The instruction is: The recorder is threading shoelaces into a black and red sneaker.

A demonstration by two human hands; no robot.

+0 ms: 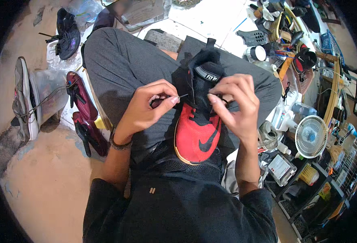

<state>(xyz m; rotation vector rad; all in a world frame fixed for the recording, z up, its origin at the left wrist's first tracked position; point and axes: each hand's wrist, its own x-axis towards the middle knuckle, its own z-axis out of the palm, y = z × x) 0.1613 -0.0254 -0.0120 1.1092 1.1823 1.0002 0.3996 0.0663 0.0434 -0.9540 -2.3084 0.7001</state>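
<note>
A red and black Nike sneaker (196, 136) lies in my lap, its toe towards my body and its black padded tongue (201, 88) showing. At the left of the tongue, my left hand (154, 106) pinches a thin dark, pointed piece (183, 95) between thumb and forefinger; whether it is a needle or a lace tip I cannot tell. My right hand (237, 101) is at the other side of the shoe opening, thumb and forefinger close together near the tongue. What those fingers hold, if anything, is too small to make out.
Dark red shoes (82, 103), a grey sneaker (23, 100) and a black shoe (69, 38) stand at the left. A grey block (163, 39) lies beyond my legs. At the right are a small white fan (311, 136), a yellow basket (275, 25) with shoe parts, and a black rack (302, 200).
</note>
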